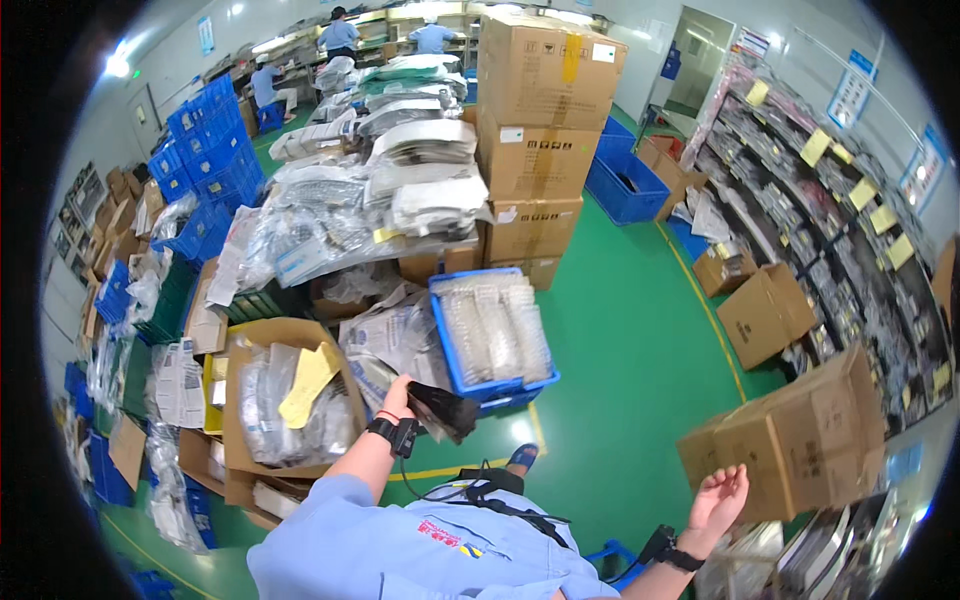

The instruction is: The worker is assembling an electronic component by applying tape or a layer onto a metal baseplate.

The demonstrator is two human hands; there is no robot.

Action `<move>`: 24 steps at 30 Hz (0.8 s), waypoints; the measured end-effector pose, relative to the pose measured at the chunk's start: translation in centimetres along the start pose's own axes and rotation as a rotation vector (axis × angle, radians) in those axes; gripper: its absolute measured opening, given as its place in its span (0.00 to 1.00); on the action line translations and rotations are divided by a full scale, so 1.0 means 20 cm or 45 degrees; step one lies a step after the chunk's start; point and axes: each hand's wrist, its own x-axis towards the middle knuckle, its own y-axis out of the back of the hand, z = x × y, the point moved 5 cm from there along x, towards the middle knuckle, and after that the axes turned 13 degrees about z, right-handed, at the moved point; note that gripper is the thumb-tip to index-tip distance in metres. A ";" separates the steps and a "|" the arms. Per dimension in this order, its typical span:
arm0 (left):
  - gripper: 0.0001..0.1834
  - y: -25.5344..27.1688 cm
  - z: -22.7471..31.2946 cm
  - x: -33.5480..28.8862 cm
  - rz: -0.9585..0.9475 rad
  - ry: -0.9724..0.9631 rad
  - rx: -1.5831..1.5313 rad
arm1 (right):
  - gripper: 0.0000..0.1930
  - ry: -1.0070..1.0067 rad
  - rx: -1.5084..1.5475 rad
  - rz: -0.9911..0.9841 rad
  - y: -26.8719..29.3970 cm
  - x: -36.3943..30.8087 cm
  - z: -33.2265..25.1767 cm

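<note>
The person's left hand [397,398] is clamping its fingers on one end of a black bundle [447,412], which is looking thin and glossy like folded film, though its exact kind is staying unclear. The bundle is hanging out to the right of that hand, just beside the near left corner of a blue plastic crate [505,393] that is holding clear bubble-wrapped packages [495,320] in rows. The right hand [720,497] is hovering well apart from the left, its fingers curling loosely and gripping nothing; it is overlapping a large cardboard carton [800,440] in this view, and whether the two are touching cannot be told. Black wrist straps are circling both wrists, and a light blue shirt [400,545] is covering the person's torso. To the left of the left hand, an open cardboard box [237,400] is holding clear plastic bags, with a yellow paper [312,383] lying on top. Newspaper-like sheets [385,335] are lying between that box and the crate. Beyond the crate, taped cartons [545,100] are standing in a tall stack, while a shelving rack [830,230] is running along the right wall.
</note>
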 end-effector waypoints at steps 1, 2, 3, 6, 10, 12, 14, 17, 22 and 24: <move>0.11 -0.36 -0.11 -0.13 0.014 0.079 0.002 | 0.06 0.015 0.020 0.065 0.03 0.19 -0.04; 0.12 -0.23 -0.08 0.27 -0.115 0.100 -0.135 | 0.06 -0.086 0.027 -0.006 -0.05 0.35 -0.02; 0.12 -0.48 -0.21 0.32 -0.246 0.257 -0.125 | 0.06 -0.062 0.057 0.041 -0.01 0.52 -0.11; 0.14 -1.43 -0.38 0.20 -0.397 0.253 -0.118 | 0.07 0.088 0.082 0.217 -0.09 0.96 -0.32; 0.15 -2.43 -0.50 -0.04 -0.464 0.070 0.185 | 0.07 0.312 0.086 0.240 -0.19 1.44 -0.57; 0.17 -2.63 -0.59 0.30 -0.445 0.249 0.133 | 0.06 0.264 0.097 0.195 -0.14 1.83 -0.59; 0.16 -2.99 -0.62 0.08 -0.457 0.021 0.379 | 0.10 0.109 0.188 0.323 -0.30 2.11 -0.58; 0.11 -3.40 -0.78 0.05 -0.511 0.002 0.058 | 0.10 -0.121 0.135 0.154 -0.37 2.76 -0.57; 0.07 -3.80 -0.95 0.29 -0.570 0.114 -0.244 | 0.12 -0.304 0.173 0.024 -1.08 3.74 -0.45; 0.08 -3.98 -0.90 0.27 -0.365 0.006 -0.264 | 0.12 -0.331 -0.004 -0.101 -1.52 3.99 -0.33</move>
